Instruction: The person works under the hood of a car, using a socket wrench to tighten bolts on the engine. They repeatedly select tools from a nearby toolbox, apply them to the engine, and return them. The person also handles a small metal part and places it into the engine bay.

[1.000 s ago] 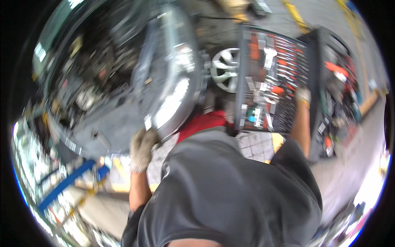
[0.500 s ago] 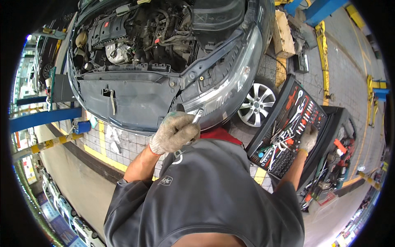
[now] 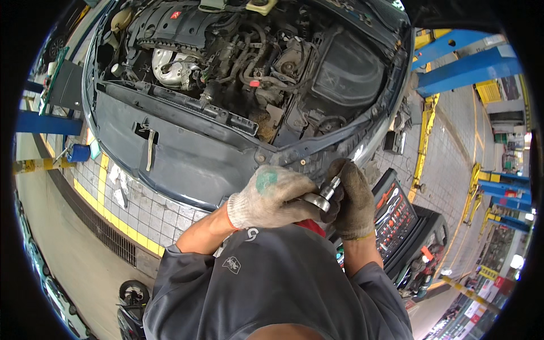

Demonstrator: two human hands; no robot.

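My gloved left hand (image 3: 272,198) is closed on a metal ratchet (image 3: 317,201), its round head showing beside the fingers. My gloved right hand (image 3: 356,201) is closed around the short shiny socket piece (image 3: 332,186) at the ratchet's head; whether the parts are joined I cannot tell. Both hands are together at chest height, in front of a grey car's bumper (image 3: 209,187) and below its open engine bay (image 3: 232,68). An open tool tray (image 3: 396,226) with wrenches and sockets lies to the right, partly hidden behind my right arm.
Blue lift arms (image 3: 464,68) stand at the upper right, with yellow rails (image 3: 425,144) on the tiled floor. Another blue beam (image 3: 48,123) and a blue bucket (image 3: 77,152) are on the left. A small motorbike (image 3: 134,300) stands at the lower left.
My right hand has left the tool tray and come across to my left hand. My view has swung round, bringing more of the engine bay into sight.
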